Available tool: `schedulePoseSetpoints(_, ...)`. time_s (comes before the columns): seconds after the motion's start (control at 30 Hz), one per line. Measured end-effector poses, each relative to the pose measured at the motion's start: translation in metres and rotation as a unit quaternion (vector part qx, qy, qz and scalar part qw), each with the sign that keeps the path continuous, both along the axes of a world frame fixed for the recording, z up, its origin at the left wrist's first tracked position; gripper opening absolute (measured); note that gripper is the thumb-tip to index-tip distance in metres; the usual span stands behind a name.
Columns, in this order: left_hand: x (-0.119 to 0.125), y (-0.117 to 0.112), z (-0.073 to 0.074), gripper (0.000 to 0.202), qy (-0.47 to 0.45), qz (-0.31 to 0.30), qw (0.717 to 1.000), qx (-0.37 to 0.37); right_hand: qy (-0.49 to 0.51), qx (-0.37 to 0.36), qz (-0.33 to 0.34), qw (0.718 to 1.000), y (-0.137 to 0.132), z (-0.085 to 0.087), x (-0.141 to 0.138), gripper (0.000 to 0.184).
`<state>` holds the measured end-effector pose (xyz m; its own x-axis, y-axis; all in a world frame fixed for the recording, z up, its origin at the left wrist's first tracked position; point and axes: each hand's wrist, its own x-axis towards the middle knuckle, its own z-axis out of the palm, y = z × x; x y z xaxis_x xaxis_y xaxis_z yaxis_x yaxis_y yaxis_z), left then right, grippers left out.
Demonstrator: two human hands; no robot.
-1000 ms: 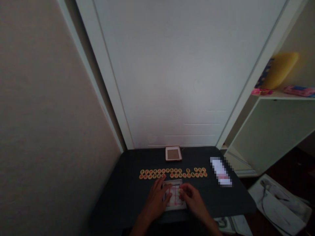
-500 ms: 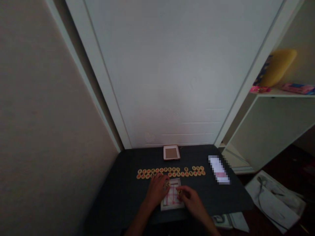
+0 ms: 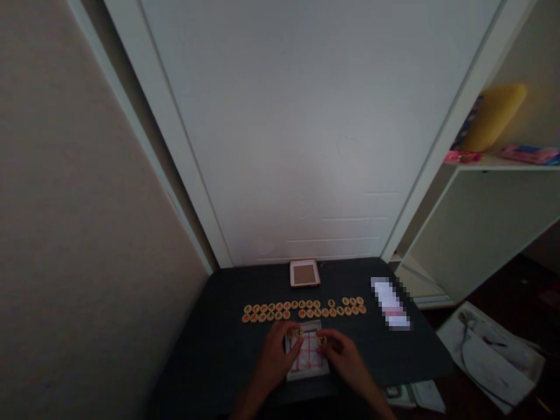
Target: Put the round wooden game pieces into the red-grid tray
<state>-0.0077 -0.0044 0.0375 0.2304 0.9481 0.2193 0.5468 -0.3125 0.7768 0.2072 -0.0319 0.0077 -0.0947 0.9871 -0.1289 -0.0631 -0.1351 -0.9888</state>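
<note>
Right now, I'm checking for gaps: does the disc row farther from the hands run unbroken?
No, gaps flank one lone disc in the far row.

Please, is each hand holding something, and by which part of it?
The left hand holds one round piece, the right hand another round piece; each seems pinched by its edge between thumb and fingers.

I see open bench (image 3: 210,356) left of the left hand (image 3: 275,353) and again right of the right hand (image 3: 345,354). Ahead, two rows of discs (image 3: 286,305) bar a low pass to the shallow tray (image 3: 305,274), and the white panel (image 3: 280,128) walls off the far edge.
</note>
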Motion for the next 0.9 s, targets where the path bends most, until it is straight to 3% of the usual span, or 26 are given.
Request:
schedulePoseSetpoints(0.2,0.021,-0.013,0.001,0.025,-0.123,-0.020,0.983,-0.133,0.024,-0.006,-0.019,1.000,0.005,0.001,-0.008,0.048)
schedulePoseSetpoints(0.37,0.023,-0.012,-0.005,0.031,-0.192,-0.002,0.969,-0.158,0.013,0.013,0.014,1.000,0.006,0.010,-0.012,0.050)
schedulePoseSetpoints(0.6,0.020,-0.013,-0.005,0.031,-0.241,-0.037,0.957,-0.159,0.005,0.050,0.046,0.998,0.002,0.030,-0.019,0.048)
schedulePoseSetpoints(0.9,0.019,-0.019,0.000,0.033,-0.213,-0.039,0.962,-0.167,0.013,0.025,0.007,1.000,0.002,0.012,-0.023,0.053)
